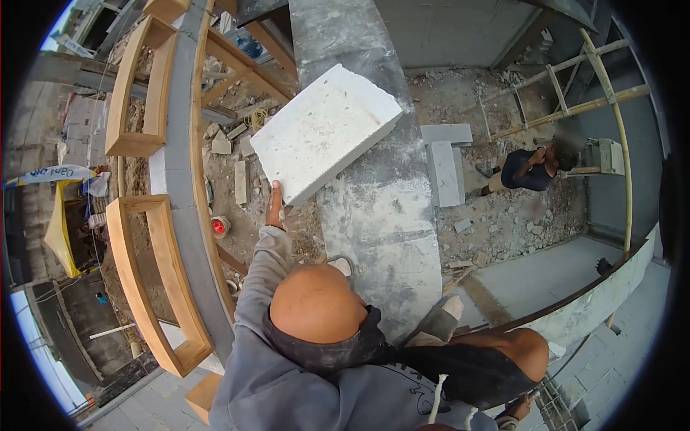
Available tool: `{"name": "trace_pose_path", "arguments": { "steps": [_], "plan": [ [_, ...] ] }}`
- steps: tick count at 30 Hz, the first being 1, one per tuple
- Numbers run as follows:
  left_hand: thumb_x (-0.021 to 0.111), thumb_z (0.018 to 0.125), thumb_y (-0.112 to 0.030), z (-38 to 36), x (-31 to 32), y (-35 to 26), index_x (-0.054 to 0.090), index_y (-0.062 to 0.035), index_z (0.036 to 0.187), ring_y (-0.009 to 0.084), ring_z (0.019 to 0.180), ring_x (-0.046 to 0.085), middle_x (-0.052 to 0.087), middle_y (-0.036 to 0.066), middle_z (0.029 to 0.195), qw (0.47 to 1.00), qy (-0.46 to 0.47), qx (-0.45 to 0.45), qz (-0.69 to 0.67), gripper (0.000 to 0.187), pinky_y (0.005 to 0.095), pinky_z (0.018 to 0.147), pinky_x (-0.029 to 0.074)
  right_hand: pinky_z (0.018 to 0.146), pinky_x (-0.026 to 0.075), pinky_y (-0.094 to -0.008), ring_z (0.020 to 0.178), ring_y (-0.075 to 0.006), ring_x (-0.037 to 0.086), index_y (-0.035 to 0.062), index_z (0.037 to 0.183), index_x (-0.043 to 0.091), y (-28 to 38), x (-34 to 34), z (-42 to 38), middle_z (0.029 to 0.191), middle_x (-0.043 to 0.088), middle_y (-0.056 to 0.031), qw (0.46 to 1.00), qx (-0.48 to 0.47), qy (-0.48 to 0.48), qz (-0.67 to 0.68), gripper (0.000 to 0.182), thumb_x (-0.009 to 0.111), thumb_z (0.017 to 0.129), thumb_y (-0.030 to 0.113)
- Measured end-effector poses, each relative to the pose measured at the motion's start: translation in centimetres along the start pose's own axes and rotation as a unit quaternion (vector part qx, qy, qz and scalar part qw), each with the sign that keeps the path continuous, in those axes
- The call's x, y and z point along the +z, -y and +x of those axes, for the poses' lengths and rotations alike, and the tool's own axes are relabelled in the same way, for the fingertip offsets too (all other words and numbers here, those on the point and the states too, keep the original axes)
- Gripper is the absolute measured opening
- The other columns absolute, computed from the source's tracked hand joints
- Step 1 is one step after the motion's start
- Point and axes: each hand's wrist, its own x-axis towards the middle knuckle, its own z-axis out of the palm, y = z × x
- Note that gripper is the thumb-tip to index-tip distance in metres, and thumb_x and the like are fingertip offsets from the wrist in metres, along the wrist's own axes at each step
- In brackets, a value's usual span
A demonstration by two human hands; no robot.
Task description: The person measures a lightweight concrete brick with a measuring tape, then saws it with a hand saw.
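Observation:
A large white block [327,129] with small pits lies slanted over a grey, dust-covered concrete ledge [381,237], its left part sticking out past the ledge's edge. My left hand [275,206] is closed on the block's lower left corner, with one finger up against its side and the other fingers hidden behind or under it. Low at the right, beside my bent knee, my right hand [519,408] shows only in part; its fingers are too hidden to read, and it is far from the block.
Wooden frames [136,287] line the wall at left. Below right, a person [532,169] stands on rubble near stacked grey blocks [445,172] and a bamboo ladder [557,90]. A bucket [220,227] stands lower left. My shoes [453,307] are on or near the ledge.

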Motion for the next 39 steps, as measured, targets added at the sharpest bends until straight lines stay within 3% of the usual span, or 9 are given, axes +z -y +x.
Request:
{"name": "trace_pose_path", "arguments": {
  "steps": [3, 4, 5, 6, 7, 19, 26, 28, 39],
  "plan": [
    [0.056, 0.07, -0.079, 1.2, 1.2, 0.6, 0.025, -0.0146, 0.149, 0.0355, 0.13, 0.036, 0.036, 0.012, 0.146, 0.997, 0.045, 0.016, -0.059, 0.107, 0.0602, 0.102, 0.027, 0.078, 0.047, -0.0387, 0.092, -0.0343, 0.059, 0.0064, 0.09, 0.066, -0.8, -1.5, 2.2, 0.092, 0.063, -0.0132, 1.0, -0.007, -0.013, 0.018, 0.023, 0.069, 0.075, 0.023],
    [0.058, 0.072, -0.076, 1.6, 0.9, 0.7, 0.026, -0.0159, 0.148, 0.0344, 0.128, 0.039, 0.039, 0.012, 0.144, 0.995, 0.068, 0.025, -0.064, 0.102, 0.0583, 0.099, 0.031, 0.069, 0.048, -0.0379, 0.08, -0.0281, 0.059, 0.0028, 0.088, 0.064, 1.1, -1.3, 5.9, 0.079, 0.059, -0.0124, 0.994, -0.068, 0.002, 0.083, 0.008, 0.059, 0.085, 0.008],
    [0.058, 0.072, -0.076, 1.8, 0.7, 0.6, 0.026, -0.0159, 0.148, 0.0344, 0.128, 0.039, 0.039, 0.012, 0.144, 0.994, 0.071, 0.026, -0.074, 0.102, 0.0583, 0.099, 0.031, 0.056, 0.04, -0.037, 0.063, -0.0165, 0.05, 0.0008, 0.074, 0.055, 7.9, -2.1, 7.7, 0.068, 0.051, -0.0054, 0.945, -0.304, -0.095, -0.07, 0.02, 0.066, 0.081, 0.016],
    [0.058, 0.072, -0.074, 1.8, 0.6, 0.5, 0.029, -0.0158, 0.147, 0.0334, 0.127, 0.041, 0.04, 0.011, 0.143, 0.996, 0.069, 0.025, -0.055, 0.099, 0.0574, 0.098, 0.033, 0.051, 0.039, -0.032, 0.056, -0.0119, 0.048, 0.003, 0.073, 0.053, 16.4, -3.1, 8.4, 0.064, 0.05, -0.0026, 0.945, -0.042, 0.029, 0.323, 0.018, 0.066, 0.081, 0.013],
    [0.059, 0.073, -0.072, 1.9, 0.6, 0.3, 0.031, -0.0158, 0.145, 0.0324, 0.125, 0.043, 0.04, 0.011, 0.143, 0.997, 0.069, 0.025, -0.034, 0.096, 0.0565, 0.096, 0.034, 0.049, 0.039, -0.0275, 0.051, -0.011, 0.047, 0.0045, 0.075, 0.053, 22.8, -3.8, 9.4, 0.061, 0.05, -0.0016, 0.9, -0.048, 0.054, 0.43, 0.017, 0.067, 0.078, 0.013],
    [0.062, 0.071, -0.071, 6.5, -2.6, -4.7, 0.048, -0.0192, 0.134, 0.0205, 0.108, 0.054, 0.057, 0.003, 0.123, 0.999, 0.0, 0.038, -0.039, 0.083, 0.038, 0.086, 0.042, 0.047, 0.035, -0.0222, 0.051, -0.0052, 0.046, 0.0024, 0.092, 0.057, 63.7, -4.4, 6.5, 0.069, 0.056, 0.0006, 0.737, -0.399, 0.193, 0.51, 0.018, 0.069, 0.079, 0.007],
    [0.067, 0.071, -0.064, 4.8, -2.4, -4.8, 0.05, -0.0135, 0.134, 0.0225, 0.107, 0.055, 0.057, 0.006, 0.121, 0.995, 0.025, 0.054, -0.081, 0.082, 0.0414, 0.089, 0.042, 0.049, 0.039, -0.0259, 0.053, -0.0095, 0.051, 0.0021, 0.093, 0.057, 66.7, 13.0, 0.9, 0.07, 0.056, -0.0007, 0.74, -0.307, 0.292, 0.522, 0.023, 0.071, 0.077, 0.009],
    [0.07, 0.071, -0.06, 4.0, -1.7, -3.6, 0.05, -0.0075, 0.133, 0.0228, 0.111, 0.054, 0.057, 0.009, 0.122, 0.994, 0.015, 0.04, -0.097, 0.084, 0.0418, 0.092, 0.042, 0.049, 0.04, -0.0277, 0.054, -0.01, 0.051, 0.0022, 0.09, 0.057, 64.2, 16.0, 1.0, 0.07, 0.057, -0.0016, 0.807, -0.207, 0.308, 0.46, 0.022, 0.072, 0.076, 0.01],
    [0.074, 0.071, -0.051, -2.0, -1.8, -0.4, 0.054, 0.0068, 0.124, 0.0219, 0.098, 0.061, 0.062, 0.016, 0.112, 0.991, -0.013, 0.065, -0.116, 0.081, 0.032, 0.077, 0.049, 0.049, 0.04, -0.0264, 0.053, -0.0082, 0.049, 0.0022, 0.093, 0.057, 58.9, 18.6, 4.0, 0.067, 0.056, 0.0003, 0.841, -0.229, 0.293, 0.394, 0.026, 0.073, 0.077, 0.015]
  ]
}}
